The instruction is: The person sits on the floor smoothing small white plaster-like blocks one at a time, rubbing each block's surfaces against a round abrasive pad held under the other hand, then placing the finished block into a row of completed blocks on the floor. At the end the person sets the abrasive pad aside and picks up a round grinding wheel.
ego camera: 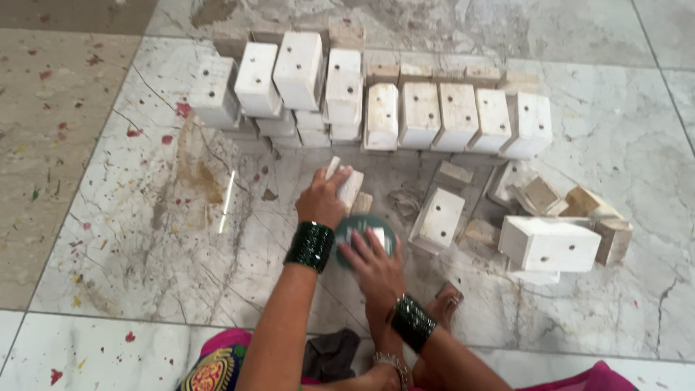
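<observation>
While gripped: white block [346,182], floor [145,239] leftward.

The right hand [376,264] covers part of the round green disc [360,230]. The small white wooden block [346,182] is half hidden by the left hand [322,199].

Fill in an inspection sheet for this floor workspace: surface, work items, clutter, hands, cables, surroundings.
Surface: marble floor, cracked, speckled with paint.
Work items: white block in left hand; round green tin under right hand.
Clutter: stacked white blocks behind; loose blocks to the right; dark cloth near the knees.
Hands: left grips the block; right rests on the tin; both wear dark green bangles.
Cables: nothing seen.
Surroundings: beige tile on the left.
</observation>
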A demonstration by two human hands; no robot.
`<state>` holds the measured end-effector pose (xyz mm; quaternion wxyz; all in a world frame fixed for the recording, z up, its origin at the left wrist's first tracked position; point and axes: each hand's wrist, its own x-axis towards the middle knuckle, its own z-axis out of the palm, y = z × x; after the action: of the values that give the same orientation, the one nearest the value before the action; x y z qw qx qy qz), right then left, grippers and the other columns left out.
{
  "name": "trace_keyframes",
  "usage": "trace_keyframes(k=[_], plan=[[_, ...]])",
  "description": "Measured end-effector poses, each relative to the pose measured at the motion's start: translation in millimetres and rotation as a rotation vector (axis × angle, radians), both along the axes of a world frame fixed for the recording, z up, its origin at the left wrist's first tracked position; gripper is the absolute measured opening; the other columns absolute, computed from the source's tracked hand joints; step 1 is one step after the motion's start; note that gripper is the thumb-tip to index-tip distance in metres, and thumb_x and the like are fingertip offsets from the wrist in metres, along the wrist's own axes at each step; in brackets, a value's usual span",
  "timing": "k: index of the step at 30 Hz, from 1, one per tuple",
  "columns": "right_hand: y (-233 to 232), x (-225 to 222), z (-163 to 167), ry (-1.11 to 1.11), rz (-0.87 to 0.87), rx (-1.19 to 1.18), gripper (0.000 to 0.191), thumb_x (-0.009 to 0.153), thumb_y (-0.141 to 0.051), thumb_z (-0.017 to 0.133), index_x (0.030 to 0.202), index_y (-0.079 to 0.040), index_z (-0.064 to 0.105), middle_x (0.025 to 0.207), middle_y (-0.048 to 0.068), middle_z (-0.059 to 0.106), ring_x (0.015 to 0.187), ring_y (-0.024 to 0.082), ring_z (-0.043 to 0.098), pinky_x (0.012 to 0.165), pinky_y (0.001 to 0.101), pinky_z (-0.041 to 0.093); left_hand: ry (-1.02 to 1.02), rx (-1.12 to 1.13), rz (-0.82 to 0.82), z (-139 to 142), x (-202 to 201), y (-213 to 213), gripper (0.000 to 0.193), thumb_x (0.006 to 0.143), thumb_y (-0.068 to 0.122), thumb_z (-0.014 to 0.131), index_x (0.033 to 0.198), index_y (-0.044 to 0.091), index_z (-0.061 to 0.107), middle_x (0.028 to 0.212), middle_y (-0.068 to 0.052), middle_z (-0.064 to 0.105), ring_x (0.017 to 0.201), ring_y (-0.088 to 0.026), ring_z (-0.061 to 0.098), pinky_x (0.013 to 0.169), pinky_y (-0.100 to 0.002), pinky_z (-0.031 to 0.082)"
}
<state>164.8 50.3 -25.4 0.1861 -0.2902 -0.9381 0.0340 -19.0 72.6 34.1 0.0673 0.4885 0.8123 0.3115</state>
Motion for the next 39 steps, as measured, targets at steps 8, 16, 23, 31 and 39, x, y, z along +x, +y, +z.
trace_keyframes(k=[8,16,23,31,39], plan=[[-3.1,-4.9,-2.7,0.004,-0.016,0.037,0.054,0.086,-0.012,0.061,0.138,-0.029,0.062,0.148,0.007,0.056,0.141,0.031,0.046,0.11,0.0771,0.022,-0.027,0.011,0.005,2.2,-0.4,-4.2,0.061,0.081,0.002,0.057,0.127,0.04,0.07,0.133,-0.009,0.064,0.099,-0.039,0.07,0.083,-0.049,0.057],[13.1,-11.4,-5.4,-0.016,-0.072,0.002,0.052,0.09,-0.013,0.06,0.14,-0.027,0.06,0.153,0.005,0.054,0.146,0.03,0.045,0.111,0.0744,0.023,-0.004,0.031,-0.023,4.1,-2.9,-9.8,0.062,0.08,0.001,0.059,0.13,0.037,0.07,0.13,-0.009,0.065,0.099,-0.039,0.07,0.084,-0.048,0.057],[-9.8,4.3,-3.8,-0.012,-0.032,-0.008,0.06,0.085,-0.014,0.062,0.142,-0.031,0.059,0.152,0.005,0.054,0.144,0.029,0.043,0.112,0.0761,0.021,0.007,0.003,0.025,2.1,7.6,-6.0,0.059,0.081,0.004,0.062,0.129,0.037,0.069,0.131,-0.008,0.064,0.097,-0.039,0.07,0.083,-0.048,0.058],[-1.8,-3.5,-0.2,-0.052,-0.074,0.028,0.058,0.086,-0.01,0.061,0.141,-0.028,0.058,0.154,0.005,0.051,0.147,0.028,0.04,0.112,0.0773,0.021,0.052,0.038,0.051,-1.1,8.3,-8.2,0.062,0.078,0.006,0.064,0.132,0.036,0.068,0.131,-0.01,0.064,0.095,-0.039,0.072,0.08,-0.049,0.059],[12.3,-14.0,4.8,-0.047,-0.096,-0.034,0.058,0.087,-0.009,0.062,0.143,-0.024,0.058,0.154,0.005,0.053,0.147,0.03,0.042,0.112,0.0754,0.023,0.063,-0.023,0.038,-1.3,10.8,-11.6,0.061,0.083,0.006,0.062,0.137,0.033,0.066,0.132,-0.014,0.062,0.093,-0.042,0.071,0.079,-0.051,0.058]])
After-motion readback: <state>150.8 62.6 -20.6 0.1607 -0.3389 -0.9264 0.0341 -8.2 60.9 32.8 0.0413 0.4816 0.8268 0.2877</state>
